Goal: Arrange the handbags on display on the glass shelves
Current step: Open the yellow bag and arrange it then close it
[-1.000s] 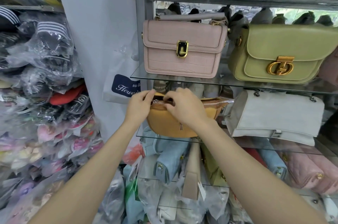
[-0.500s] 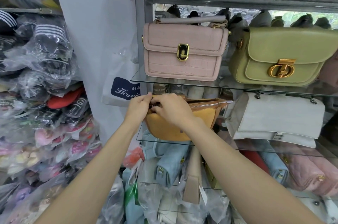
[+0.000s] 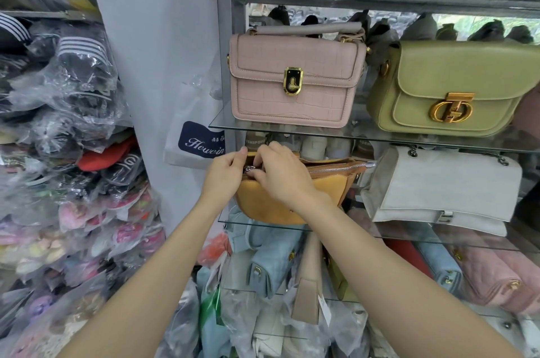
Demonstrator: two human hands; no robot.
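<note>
Mustard-yellow leather, the half-moon handbag (image 3: 280, 197) sits at the left end of the middle glass shelf (image 3: 423, 236), its curved bottom on the pane and its zip (image 3: 336, 168) running along the top edge. A second ago the right hand (image 3: 280, 173) lay nearer the middle of the zip line; now it has slid to the left end, so that both hands meet at the bag's left corner. There the right hand's fingers are curled over a small silver piece, seemingly the zip pull, and pinch it, while the left hand (image 3: 226, 175) grips the corner of the bag beside it, thumb on top. More bare zipper tape shows to the right of the hands than before, and the top seam there still gapes a little. I judge that the zip is being worked at its left end, a tidying step before the bag is squared for display, though I cannot tell which way the pull is travelling.

Just right of the bag on the same shelf leans a pale grey handbag (image 3: 444, 188). On the upper shelf (image 3: 222, 124) stand a pink handbag (image 3: 295, 80) and, to its right, an olive-green handbag (image 3: 455, 89). Below, blue and pink bags crowd the lower shelves, and plastic-wrapped goods (image 3: 73, 153) fill the far left.
</note>
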